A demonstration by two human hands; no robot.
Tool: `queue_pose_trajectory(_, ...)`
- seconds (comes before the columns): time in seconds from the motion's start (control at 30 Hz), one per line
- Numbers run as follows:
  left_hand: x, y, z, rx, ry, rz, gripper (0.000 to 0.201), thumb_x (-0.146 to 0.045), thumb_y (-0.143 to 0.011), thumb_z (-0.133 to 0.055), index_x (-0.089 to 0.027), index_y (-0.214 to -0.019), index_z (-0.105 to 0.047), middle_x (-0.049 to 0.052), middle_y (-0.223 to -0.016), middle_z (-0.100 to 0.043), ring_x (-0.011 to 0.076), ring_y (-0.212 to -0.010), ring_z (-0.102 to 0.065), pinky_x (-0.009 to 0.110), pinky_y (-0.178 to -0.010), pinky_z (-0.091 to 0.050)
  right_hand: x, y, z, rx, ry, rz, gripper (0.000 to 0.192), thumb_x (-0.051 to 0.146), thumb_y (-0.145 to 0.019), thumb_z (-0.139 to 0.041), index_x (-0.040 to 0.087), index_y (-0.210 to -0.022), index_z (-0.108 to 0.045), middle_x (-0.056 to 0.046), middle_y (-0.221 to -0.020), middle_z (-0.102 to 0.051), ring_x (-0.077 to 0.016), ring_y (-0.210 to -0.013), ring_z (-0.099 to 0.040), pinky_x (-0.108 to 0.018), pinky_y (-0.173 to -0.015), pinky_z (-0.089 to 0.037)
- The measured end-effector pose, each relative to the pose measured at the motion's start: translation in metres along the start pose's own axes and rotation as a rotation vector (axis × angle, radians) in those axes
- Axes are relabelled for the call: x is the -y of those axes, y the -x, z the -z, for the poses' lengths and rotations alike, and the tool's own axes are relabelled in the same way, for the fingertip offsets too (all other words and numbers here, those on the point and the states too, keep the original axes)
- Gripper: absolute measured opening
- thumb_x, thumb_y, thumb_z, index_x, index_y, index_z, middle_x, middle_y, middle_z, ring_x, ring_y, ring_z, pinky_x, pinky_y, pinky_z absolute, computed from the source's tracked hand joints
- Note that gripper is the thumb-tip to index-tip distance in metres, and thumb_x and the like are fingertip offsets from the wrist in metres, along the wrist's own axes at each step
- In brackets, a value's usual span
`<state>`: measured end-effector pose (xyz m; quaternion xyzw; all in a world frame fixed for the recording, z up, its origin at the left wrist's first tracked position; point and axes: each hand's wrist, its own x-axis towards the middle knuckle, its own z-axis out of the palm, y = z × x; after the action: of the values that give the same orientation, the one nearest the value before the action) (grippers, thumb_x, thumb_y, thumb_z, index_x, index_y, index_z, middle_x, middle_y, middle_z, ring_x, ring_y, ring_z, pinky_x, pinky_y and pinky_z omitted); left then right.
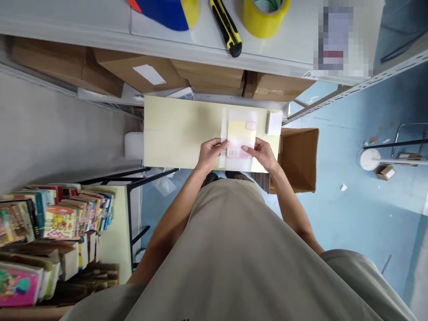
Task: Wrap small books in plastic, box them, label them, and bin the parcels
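2 hands grip 1 clear-wrapped packet (240, 139) at its lower edge: left hand (210, 154) on the left side, right hand (264, 154) on the right. The packet lies flat on a pale yellow board (174, 131). Adjacent: open cardboard box (299, 158), tape roll (265, 12), utility knife (226, 27) on the shelf (287, 44).

blue floor (361, 214), grey shelving (287, 49)

A packing or stockroom is showing here: metal shelving (351, 84) is holding cardboard boxes (140, 71), tape (265, 13) and a utility knife (226, 26) are lying on its top, and books (56, 232) are crowding a rack.
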<state>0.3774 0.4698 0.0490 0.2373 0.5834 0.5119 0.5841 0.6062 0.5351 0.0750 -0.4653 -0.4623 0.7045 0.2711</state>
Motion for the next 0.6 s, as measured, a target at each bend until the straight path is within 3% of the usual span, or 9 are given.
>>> queue_pose_trajectory(0.13,-0.014,-0.003,-0.005,-0.161,-0.207,-0.147,0.059,-0.072,-0.072,-0.102,-0.020,-0.088,-0.079,0.004,-0.085,-0.080,0.0209,-0.080,-0.074,0.031,-0.070,-0.056,0.003,-0.002,-0.003,-0.075,0.011,0.027,0.066,0.074,-0.072,-0.105,0.026,-0.102,-0.071,0.000,-0.086,-0.077,-0.0206,-0.082,-0.072,-0.032,-0.068,-0.059)
queue_pose_trajectory(0.37,-0.020,-0.006,-0.004,-0.186,-0.244,-0.204,0.051,-0.065,-0.083,-0.095,-0.023,-0.086,-0.066,0.001,-0.080,-0.077,0.0161,-0.067,-0.069,0.028,-0.062,-0.054,-0.014,-0.013,-0.016,-0.095,0.064,0.038,0.070,0.092,-0.081,-0.088,0.027,-0.091,-0.064,0.003,-0.069,-0.064,-0.0188,-0.069,-0.063,-0.035,-0.065,-0.060)
queue_pose_trajectory(0.43,-0.022,-0.003,-0.004,-0.240,-0.290,-0.253,0.046,-0.059,-0.087,-0.094,-0.024,-0.085,-0.064,0.000,-0.076,-0.075,0.0154,-0.065,-0.068,0.027,-0.061,-0.054,-0.016,-0.016,-0.020,-0.170,0.147,0.046,0.068,0.090,-0.084,-0.087,0.028,-0.096,-0.065,-0.001,-0.080,-0.072,-0.0230,-0.079,-0.070,-0.039,-0.071,-0.064)
queue_pose_trajectory(0.53,-0.026,0.003,-0.004,-0.359,-0.362,-0.319,0.036,-0.052,-0.092,-0.091,-0.023,-0.089,-0.069,0.003,-0.083,-0.082,0.0159,-0.067,-0.073,0.027,-0.063,-0.058,-0.010,-0.015,-0.030,-0.332,0.271,0.166,0.066,0.086,-0.090,-0.083,0.028,-0.118,-0.070,-0.013,-0.127,-0.081,-0.0317,-0.115,-0.078,-0.047,-0.093,-0.069)
queue_pose_trajectory(0.6,-0.027,0.008,-0.005,-0.409,-0.405,-0.364,0.031,-0.050,-0.097,-0.088,-0.023,-0.092,-0.073,0.005,-0.092,-0.087,0.0170,-0.069,-0.077,0.029,-0.066,-0.062,-0.003,-0.014,-0.044,-0.303,0.257,0.219,0.067,0.086,-0.095,-0.078,0.029,-0.129,-0.070,-0.015,-0.144,-0.078,-0.0336,-0.130,-0.076,-0.049,-0.103,-0.068)
